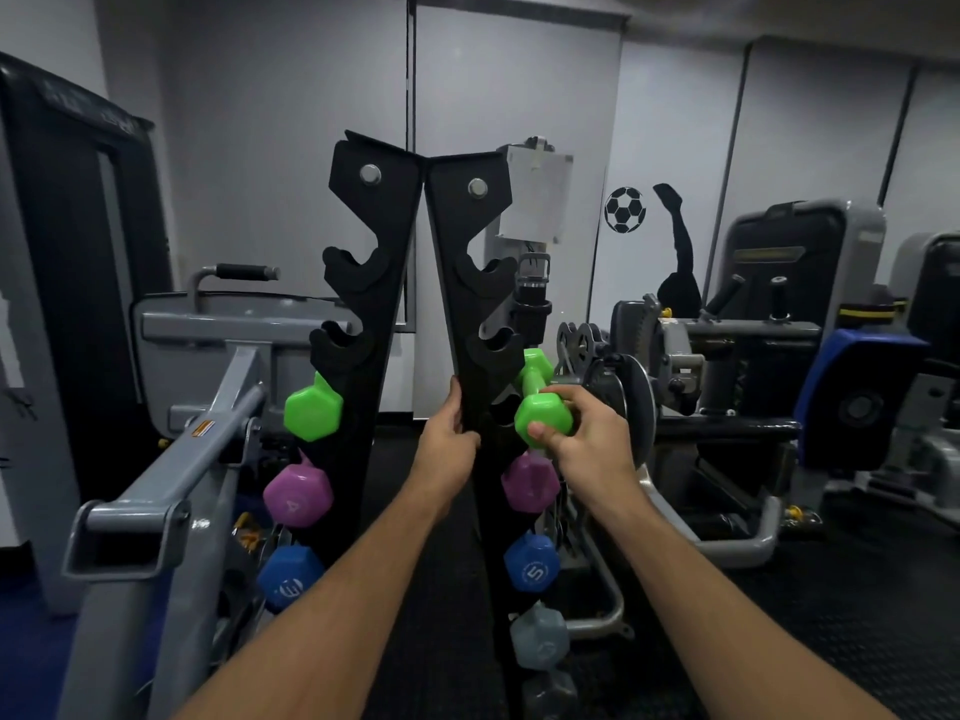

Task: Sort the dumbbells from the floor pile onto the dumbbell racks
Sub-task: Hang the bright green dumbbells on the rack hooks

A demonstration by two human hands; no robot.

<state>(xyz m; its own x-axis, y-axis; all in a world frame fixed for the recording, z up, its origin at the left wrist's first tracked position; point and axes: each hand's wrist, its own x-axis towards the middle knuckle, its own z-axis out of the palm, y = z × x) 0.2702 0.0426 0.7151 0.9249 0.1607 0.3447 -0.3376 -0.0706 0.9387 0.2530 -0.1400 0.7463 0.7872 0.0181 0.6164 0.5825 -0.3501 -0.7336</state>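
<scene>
Right hand [582,433]: grips the near head of a green dumbbell [540,402]; thumb under the head, fingers [571,394] curled over its top.
Green dumbbell: tilted, far head up at a cradle of the right rack upright [467,283], near head in the right hand, just beside the upright's edge.
Left hand [447,433]: holds the right rack upright's inner edge, fingers wrapped round it, thumb on the near face.
Left rack upright [363,283]: black, top two cradles bare.
Left upright, stored: second green dumbbell [313,413]; below it a purple dumbbell [297,493]; below that a blue dumbbell [289,576].
Right upright, stored: purple dumbbell head [530,483] just under the right hand, then a blue dumbbell marked 5 [532,561], then a grey dumbbell [539,636].
Surroundings: grey weight machine [171,459] at left; football wall decal [625,209].
</scene>
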